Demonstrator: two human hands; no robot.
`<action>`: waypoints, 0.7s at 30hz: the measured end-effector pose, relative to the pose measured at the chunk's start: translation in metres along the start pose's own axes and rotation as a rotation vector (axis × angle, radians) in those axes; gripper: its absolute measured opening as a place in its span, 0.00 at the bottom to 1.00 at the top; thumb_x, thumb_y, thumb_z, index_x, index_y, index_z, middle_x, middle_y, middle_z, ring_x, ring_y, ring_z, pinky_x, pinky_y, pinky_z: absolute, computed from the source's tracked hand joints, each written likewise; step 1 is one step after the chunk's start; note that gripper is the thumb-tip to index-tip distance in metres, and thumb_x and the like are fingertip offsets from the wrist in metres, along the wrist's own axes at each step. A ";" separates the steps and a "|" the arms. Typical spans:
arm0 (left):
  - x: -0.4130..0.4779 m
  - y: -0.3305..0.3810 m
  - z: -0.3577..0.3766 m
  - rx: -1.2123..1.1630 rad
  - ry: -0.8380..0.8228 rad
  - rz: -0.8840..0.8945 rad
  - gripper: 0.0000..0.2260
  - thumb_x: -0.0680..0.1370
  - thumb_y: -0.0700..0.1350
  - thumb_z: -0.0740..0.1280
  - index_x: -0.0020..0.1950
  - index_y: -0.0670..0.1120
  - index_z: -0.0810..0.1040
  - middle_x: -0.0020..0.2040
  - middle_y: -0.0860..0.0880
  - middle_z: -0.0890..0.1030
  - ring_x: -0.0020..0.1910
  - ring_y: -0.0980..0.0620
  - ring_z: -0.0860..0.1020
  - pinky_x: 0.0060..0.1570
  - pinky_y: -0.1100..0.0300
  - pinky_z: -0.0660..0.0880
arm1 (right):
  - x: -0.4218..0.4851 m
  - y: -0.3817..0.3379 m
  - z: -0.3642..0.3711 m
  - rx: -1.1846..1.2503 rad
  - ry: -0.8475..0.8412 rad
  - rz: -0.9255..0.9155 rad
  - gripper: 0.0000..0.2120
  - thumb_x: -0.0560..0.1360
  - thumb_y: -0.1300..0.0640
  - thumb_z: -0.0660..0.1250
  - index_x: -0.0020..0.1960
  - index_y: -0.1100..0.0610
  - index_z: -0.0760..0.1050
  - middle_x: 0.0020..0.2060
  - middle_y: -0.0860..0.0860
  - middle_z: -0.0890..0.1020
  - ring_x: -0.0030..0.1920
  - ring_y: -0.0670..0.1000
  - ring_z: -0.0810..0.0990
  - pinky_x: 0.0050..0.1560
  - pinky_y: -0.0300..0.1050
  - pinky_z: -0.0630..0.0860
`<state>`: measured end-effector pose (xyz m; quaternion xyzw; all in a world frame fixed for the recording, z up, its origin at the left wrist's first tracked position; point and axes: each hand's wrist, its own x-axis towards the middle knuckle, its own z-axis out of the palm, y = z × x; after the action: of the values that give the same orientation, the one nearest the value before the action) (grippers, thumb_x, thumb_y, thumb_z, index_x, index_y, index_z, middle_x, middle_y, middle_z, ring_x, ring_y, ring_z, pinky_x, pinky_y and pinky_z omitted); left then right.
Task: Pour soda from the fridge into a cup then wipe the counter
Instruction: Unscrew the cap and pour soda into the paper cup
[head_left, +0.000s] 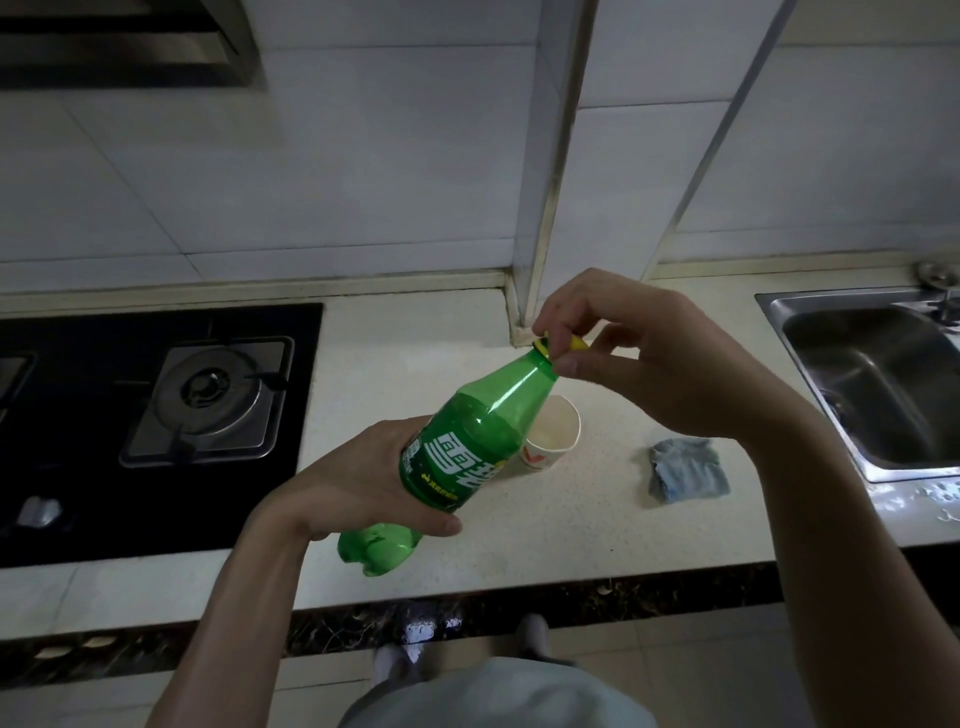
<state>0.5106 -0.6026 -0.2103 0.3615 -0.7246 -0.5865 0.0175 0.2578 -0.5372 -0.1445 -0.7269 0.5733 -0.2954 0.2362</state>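
Note:
A green soda bottle (470, 441) is held tilted above the counter, neck pointing up and to the right. My left hand (363, 475) is wrapped around its labelled middle. My right hand (644, 358) pinches the yellow cap (575, 342) at the bottle's mouth with thumb and fingers. A white paper cup (556, 431) stands upright on the pale counter (545, 535) just behind the bottle, partly hidden by it. A crumpled blue-grey cloth (685, 470) lies on the counter to the right of the cup.
A black gas hob (156, 415) with a metal burner fills the counter's left side. A steel sink (878, 384) is set in on the right, with water drops on its front rim. A tiled wall column (550, 182) rises behind the cup.

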 end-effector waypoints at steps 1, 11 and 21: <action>0.001 0.000 0.001 -0.004 -0.005 -0.003 0.22 0.64 0.36 0.80 0.51 0.54 0.79 0.47 0.54 0.84 0.45 0.57 0.83 0.42 0.65 0.78 | 0.000 0.001 0.000 0.003 0.017 0.007 0.07 0.72 0.53 0.66 0.50 0.45 0.75 0.52 0.44 0.79 0.51 0.45 0.79 0.49 0.45 0.80; 0.013 -0.016 0.001 -0.004 -0.001 -0.023 0.25 0.64 0.36 0.80 0.55 0.54 0.78 0.49 0.55 0.84 0.48 0.57 0.83 0.44 0.64 0.78 | -0.015 0.024 -0.013 0.052 0.252 0.128 0.13 0.74 0.57 0.69 0.57 0.47 0.75 0.49 0.45 0.83 0.47 0.42 0.82 0.50 0.29 0.76; 0.043 -0.066 0.019 0.123 0.108 -0.136 0.28 0.60 0.51 0.82 0.57 0.56 0.76 0.49 0.55 0.84 0.48 0.57 0.82 0.51 0.51 0.81 | -0.045 0.105 0.054 0.167 0.301 0.552 0.13 0.75 0.61 0.70 0.59 0.52 0.78 0.41 0.47 0.82 0.34 0.36 0.80 0.34 0.28 0.73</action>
<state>0.5042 -0.6135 -0.2904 0.4412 -0.7311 -0.5203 -0.0053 0.2152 -0.5174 -0.2619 -0.4703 0.7511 -0.3701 0.2788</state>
